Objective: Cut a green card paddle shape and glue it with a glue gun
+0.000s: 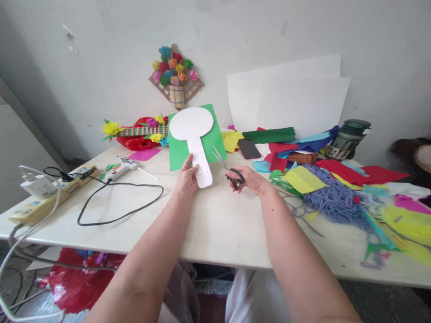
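Observation:
My left hand (188, 175) grips a white paddle-shaped cutout (191, 124) by its handle, along with a green sheet (178, 153) that lies behind it. Small dots run along the cutout's round top and near the handle's lower end. Black-handled scissors (236, 178) are in my right hand (251, 180), fingers closed round the loops. The scissor blades are apart and point up and left, a short way right of the green sheet, not touching it.
Left of my hands lie a glue gun (121, 169) with a looping cord and a power strip (52, 197). Coloured paper (306, 180), blue yarn (336, 200), a phone (249, 149) and a dark jar (347, 139) crowd the right. White boards (287, 99) lean against the wall.

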Demonstrator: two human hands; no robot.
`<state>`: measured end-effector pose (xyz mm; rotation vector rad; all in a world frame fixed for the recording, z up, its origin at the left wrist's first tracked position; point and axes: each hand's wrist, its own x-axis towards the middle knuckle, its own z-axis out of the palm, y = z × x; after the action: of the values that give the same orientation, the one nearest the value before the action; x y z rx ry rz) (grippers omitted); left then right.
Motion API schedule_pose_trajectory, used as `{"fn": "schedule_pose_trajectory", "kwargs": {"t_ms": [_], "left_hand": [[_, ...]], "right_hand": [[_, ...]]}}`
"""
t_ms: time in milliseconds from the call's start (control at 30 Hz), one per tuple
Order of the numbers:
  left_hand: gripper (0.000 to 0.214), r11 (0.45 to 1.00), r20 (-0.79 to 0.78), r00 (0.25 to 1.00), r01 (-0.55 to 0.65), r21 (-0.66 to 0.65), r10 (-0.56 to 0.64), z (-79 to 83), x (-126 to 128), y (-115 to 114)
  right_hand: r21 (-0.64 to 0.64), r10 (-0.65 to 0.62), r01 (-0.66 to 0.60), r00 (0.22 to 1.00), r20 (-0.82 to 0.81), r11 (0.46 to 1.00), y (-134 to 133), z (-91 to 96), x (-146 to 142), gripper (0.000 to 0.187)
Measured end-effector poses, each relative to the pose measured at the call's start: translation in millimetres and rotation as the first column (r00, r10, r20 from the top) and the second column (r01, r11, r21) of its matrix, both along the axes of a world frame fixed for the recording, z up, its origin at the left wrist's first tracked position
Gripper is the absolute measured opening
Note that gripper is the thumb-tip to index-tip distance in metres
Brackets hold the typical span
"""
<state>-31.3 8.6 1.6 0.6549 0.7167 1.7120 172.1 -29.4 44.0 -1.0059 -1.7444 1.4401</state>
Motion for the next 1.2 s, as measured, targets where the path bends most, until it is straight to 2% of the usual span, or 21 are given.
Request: {"fn": "schedule_pose_trajectory", "kwargs": {"t_ms": [100, 200, 333, 567, 767, 933, 1200], "left_hand": [[0.062, 1.0, 0.037, 0.999, -0.004, 0.024, 0.003, 0.7, -1, 0], [0.06, 0.999, 0.059, 0.998, 0.0, 0.039, -0.002, 1.6, -1, -1], [0.059, 0.999, 0.062, 0.998, 0.001, 0.054, -0.005, 1.4, -1, -1], [0.061, 0.997, 0.039, 0.998, 0.052, 0.065, -0.054, 0.4, 4, -2], [0.064, 0.995, 0.044, 0.995, 0.092, 0.041, -0.094, 2.2, 9, -5], [0.065, 0.993, 0.052, 0.992, 0.11, 0.052, -0.112, 2.6, 11, -6], [0.064, 0.995, 0.07, 0.993, 0.096, 0.042, -0.099, 1.7, 14, -6]], "right_hand": [[-0.044, 0.125, -0.122, 0.988, 0.086, 0.992, 2, -1.5, 11, 0.036], [-0.102, 0.156, -0.143, 0.978, 0.137, 0.984, 2, -2.9, 14, 0.037], [-0.118, 0.096, -0.077, 0.982, 0.161, 0.99, 0, -4.4, 2, 0.041], [-0.036, -0.053, 0.055, 0.996, 0.069, 0.998, 3, -15.8, -31, 0.046], [0.007, -0.135, 0.134, 0.989, 0.064, 0.991, 1, -15.4, -42, 0.049], [0.016, -0.168, 0.168, 0.986, 0.014, 0.986, -3, -12.4, -47, 0.049], [-0.007, -0.177, 0.177, 0.983, -0.04, 0.984, 0, -18.3, -51, 0.048]]}}
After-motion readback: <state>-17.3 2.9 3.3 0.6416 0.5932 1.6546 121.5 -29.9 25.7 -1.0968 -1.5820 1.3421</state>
